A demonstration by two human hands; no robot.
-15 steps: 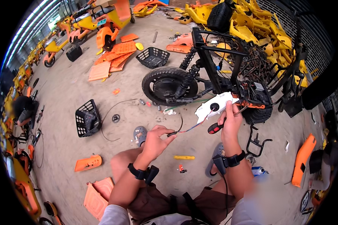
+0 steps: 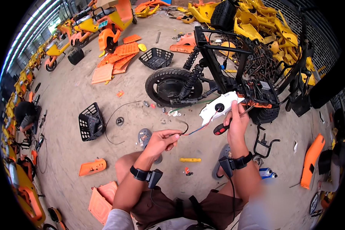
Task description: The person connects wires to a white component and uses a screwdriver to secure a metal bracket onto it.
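Between thumb and fingers, my left hand [image 2: 163, 142] pinches the end of a wire bundle [image 2: 197, 130] with blue and red strands. A dark cable curls up beside it. The bundle runs to a black round fitting on a white plastic housing [image 2: 209, 114], perhaps a lamp unit. My right hand [image 2: 237, 120] grips that housing by its right end, thumb on its face. A screwdriver [image 2: 220, 129] with a black and red handle is also tucked in this hand, its shaft pointing up right. Just beyond stands a stripped black scooter frame [image 2: 218, 50] with its rear wheel [image 2: 157, 86].
Black baskets [image 2: 91, 122] lie to the left and behind. Orange panels [image 2: 117, 55] and a yellow strip [image 2: 190, 160] are on the floor. Yellow body parts [image 2: 253, 27] are heaped at the back right. A black bent bracket [image 2: 262, 143] and spray cans [image 2: 267, 173] lie right. Another person [image 2: 25, 115] crouches far left.
My left hand has closed its fingers more tightly on the wire end and shifted slightly. The dark cable now curls differently. My right hand still holds the housing and screwdriver.
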